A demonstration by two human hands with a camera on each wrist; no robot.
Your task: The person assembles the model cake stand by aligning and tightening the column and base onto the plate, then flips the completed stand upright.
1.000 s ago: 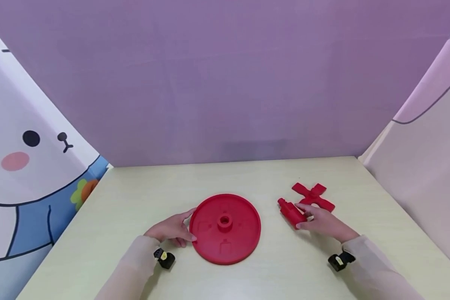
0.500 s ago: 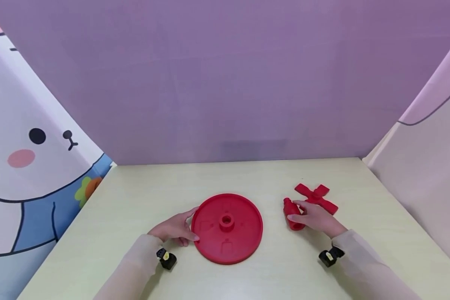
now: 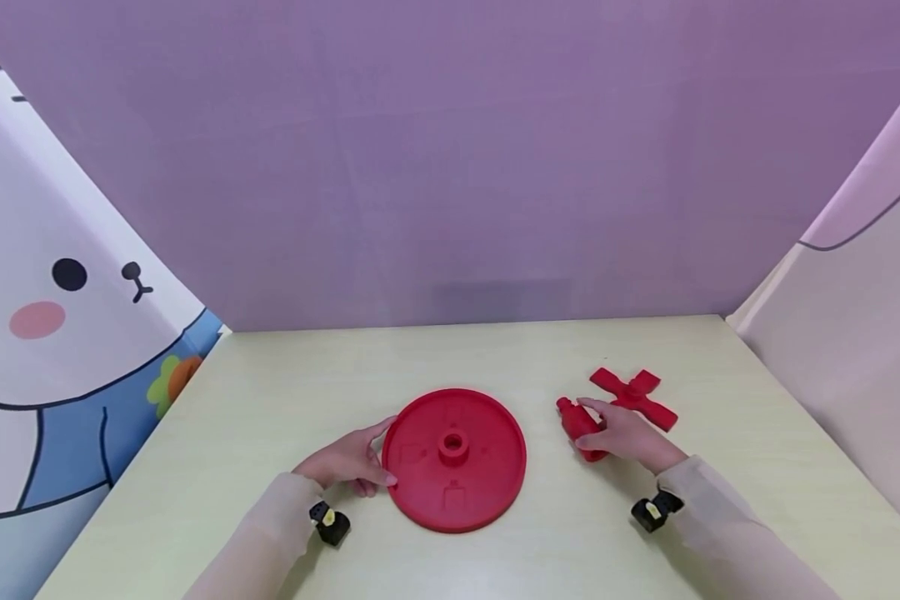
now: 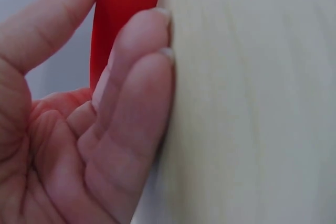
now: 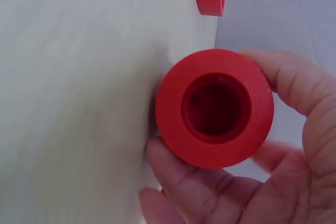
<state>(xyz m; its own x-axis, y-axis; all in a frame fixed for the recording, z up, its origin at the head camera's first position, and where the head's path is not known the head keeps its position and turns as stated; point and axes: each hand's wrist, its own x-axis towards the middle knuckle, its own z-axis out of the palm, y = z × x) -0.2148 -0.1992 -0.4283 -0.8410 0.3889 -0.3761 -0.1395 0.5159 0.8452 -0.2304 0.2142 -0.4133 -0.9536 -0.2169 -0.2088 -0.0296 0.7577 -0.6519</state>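
Observation:
A round red disc (image 3: 487,492) with a raised rim and a central hollow socket (image 3: 453,447) lies on the table. My left hand (image 3: 352,460) holds its left edge, thumb near the front and index finger farther back; in the left wrist view the fingertips touch the tabletop by the red rim (image 4: 126,3). To the right, my right hand (image 3: 626,435) grips a red bottle-shaped cylinder (image 3: 576,418) with a narrow stepped tip pointing away and left. Its hollow round end (image 5: 170,108) faces the right wrist camera, with thumb and fingers around its sides.
A flat red cross-shaped piece (image 3: 651,408) lies just behind my right hand, partly covered by it. The pale table (image 3: 330,375) ends at a purple backdrop (image 3: 450,167). Printed cloth panels (image 3: 855,358) stand at both sides.
My right hand has shifted slightly left and its thumb now lies farther up the cylinder. The cylinder swung straighter, then tilted left again. The left hand and disc keep their places.

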